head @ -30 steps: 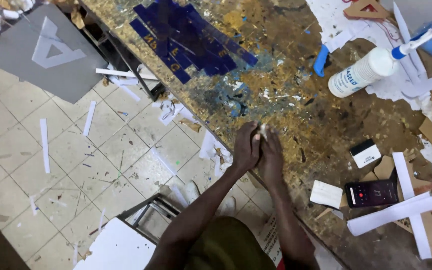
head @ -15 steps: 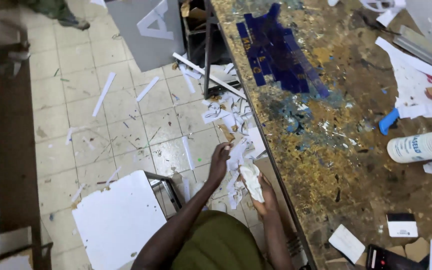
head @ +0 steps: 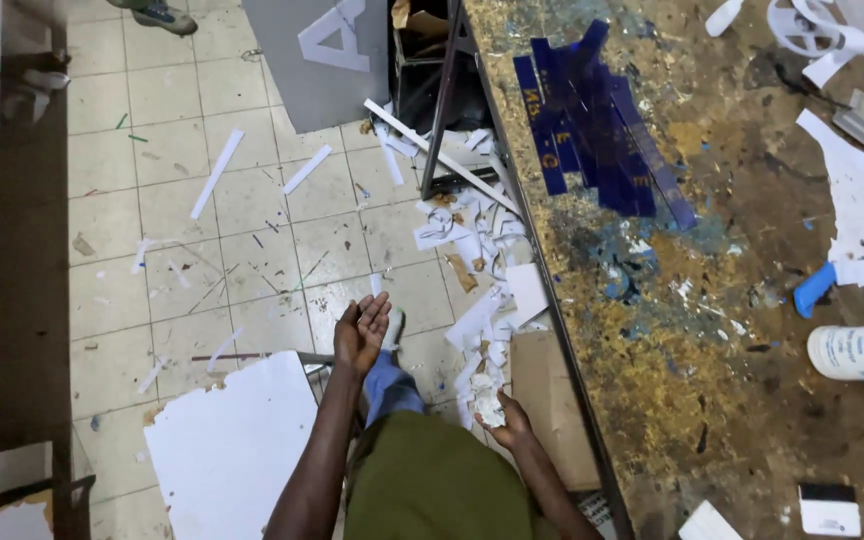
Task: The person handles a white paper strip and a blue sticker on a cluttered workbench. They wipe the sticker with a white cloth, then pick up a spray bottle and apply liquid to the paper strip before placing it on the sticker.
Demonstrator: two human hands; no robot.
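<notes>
The right hand held a crumpled white paper wad low beside the bench, over floor scraps, the left hand hung wide and empty; a firm, closed grip looked wisest to keep bits from falling.

A sign-making or craft workshop is showing here: a paint-spattered, scarred workbench is carrying blue acrylic strips and a white spray can, while paper offcuts are littering the tiled floor beside a grey panel bearing a cut-out letter.
</notes>
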